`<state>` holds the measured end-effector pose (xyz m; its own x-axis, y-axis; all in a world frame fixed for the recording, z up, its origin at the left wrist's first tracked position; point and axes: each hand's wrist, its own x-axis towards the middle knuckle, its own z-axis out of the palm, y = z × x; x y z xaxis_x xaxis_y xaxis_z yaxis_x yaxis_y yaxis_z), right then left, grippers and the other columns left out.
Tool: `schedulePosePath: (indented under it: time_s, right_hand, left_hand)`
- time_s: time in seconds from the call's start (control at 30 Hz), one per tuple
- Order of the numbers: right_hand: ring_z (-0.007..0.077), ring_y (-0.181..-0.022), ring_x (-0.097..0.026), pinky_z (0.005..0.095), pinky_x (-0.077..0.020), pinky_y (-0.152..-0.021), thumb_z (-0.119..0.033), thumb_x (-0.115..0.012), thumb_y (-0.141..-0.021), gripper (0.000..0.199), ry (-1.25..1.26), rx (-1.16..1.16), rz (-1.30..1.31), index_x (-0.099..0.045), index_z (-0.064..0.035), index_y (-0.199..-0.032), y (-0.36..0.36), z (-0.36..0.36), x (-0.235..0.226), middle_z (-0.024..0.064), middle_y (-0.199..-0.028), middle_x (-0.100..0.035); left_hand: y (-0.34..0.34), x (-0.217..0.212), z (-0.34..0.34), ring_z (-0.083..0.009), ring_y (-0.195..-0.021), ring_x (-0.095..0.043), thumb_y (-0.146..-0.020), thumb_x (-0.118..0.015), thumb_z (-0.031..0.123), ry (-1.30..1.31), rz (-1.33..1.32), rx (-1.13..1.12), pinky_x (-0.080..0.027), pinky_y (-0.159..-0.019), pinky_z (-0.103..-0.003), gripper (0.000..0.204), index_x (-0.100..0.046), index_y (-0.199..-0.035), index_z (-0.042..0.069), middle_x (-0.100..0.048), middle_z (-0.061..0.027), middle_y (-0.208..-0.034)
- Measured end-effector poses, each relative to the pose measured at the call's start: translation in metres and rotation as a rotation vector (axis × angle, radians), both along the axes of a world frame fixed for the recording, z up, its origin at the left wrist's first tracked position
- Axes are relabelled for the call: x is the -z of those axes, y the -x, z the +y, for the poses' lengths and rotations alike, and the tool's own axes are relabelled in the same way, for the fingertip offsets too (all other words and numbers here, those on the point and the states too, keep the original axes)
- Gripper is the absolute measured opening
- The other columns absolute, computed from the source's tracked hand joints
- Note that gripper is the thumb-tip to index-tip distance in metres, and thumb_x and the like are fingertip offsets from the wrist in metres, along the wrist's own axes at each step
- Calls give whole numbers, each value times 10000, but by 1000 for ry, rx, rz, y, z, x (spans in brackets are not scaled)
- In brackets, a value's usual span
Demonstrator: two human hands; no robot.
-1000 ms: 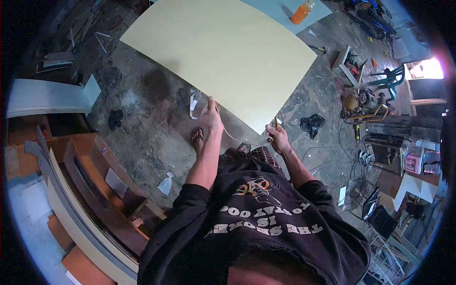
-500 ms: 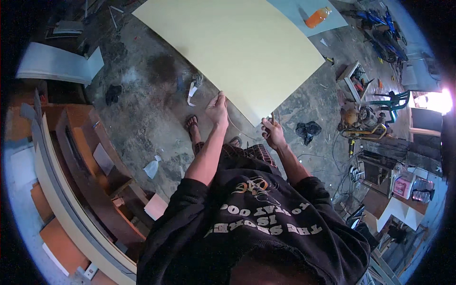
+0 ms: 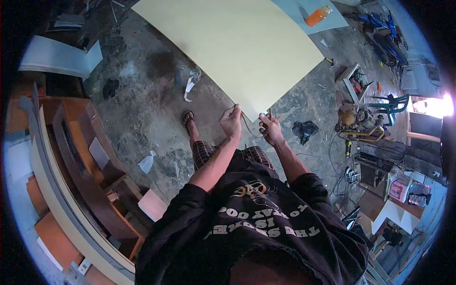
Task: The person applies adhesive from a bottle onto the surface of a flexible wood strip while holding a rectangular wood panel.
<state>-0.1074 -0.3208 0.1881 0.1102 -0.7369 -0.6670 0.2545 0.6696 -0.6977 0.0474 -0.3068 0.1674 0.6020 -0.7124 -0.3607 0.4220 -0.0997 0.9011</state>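
Observation:
A large cream-coloured board [image 3: 232,52] stretches away in front of me, one corner pointing toward me. My left hand [image 3: 230,124] is closed in a pinch at the board's left edge, close to that corner. From its fingertips a thin, narrow brown strip [image 3: 248,128] bows down in a loose loop to my right hand [image 3: 271,129]. The right hand's fingers are curled round the strip, just right of the corner, with the thumb against the board. Whether those fingers hold anything else is hidden.
An orange bottle [image 3: 318,16] lies on a pale blue panel [image 3: 289,7] beyond the board. Brown cabinet parts [image 3: 80,142] stand at left. A black plastic bag [image 3: 305,130], a tool box [image 3: 354,85] and a green chair [image 3: 392,102] are at right. White scraps [image 3: 189,90] litter the concrete floor.
My left hand has slid along the board's edge toward the near corner, closer to my right hand. The right hand has risen slightly onto the corner, and the strip's loop is shorter.

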Motion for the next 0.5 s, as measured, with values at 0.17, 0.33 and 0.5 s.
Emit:
schedulePosePath:
  time_s: [0.17,0.33,0.5]
  right_hand:
    - [66,-683,-531,240,-406,-543,-249,-694,-876,202,4,-5,-8,-518,-156,-840,2,1,3,-28,-869,-590]
    - [76,-682,-539,260,-419,-557,-278,-723,-853,248,5,5,18,-513,-148,-835,3,0,2,-12,-864,-607]
    - [88,-693,-543,263,-422,-559,-266,-717,-858,252,25,-22,26,-501,-139,-833,-2,-2,-3,-2,-869,-608]
  left_hand:
    - [7,-10,-1,-79,-680,-555,-829,-723,120,12,-42,-40,-449,-621,-246,173,-671,-819,-44,-649,-16,-760]
    - [8,-9,-4,-84,-673,-560,-810,-737,108,-37,-52,-38,-445,-626,-246,162,-667,-805,-39,-648,-10,-753]
    - [11,-3,-5,-92,-686,-561,-823,-729,131,-63,-102,-79,-452,-639,-254,180,-660,-825,-35,-648,-14,-765]
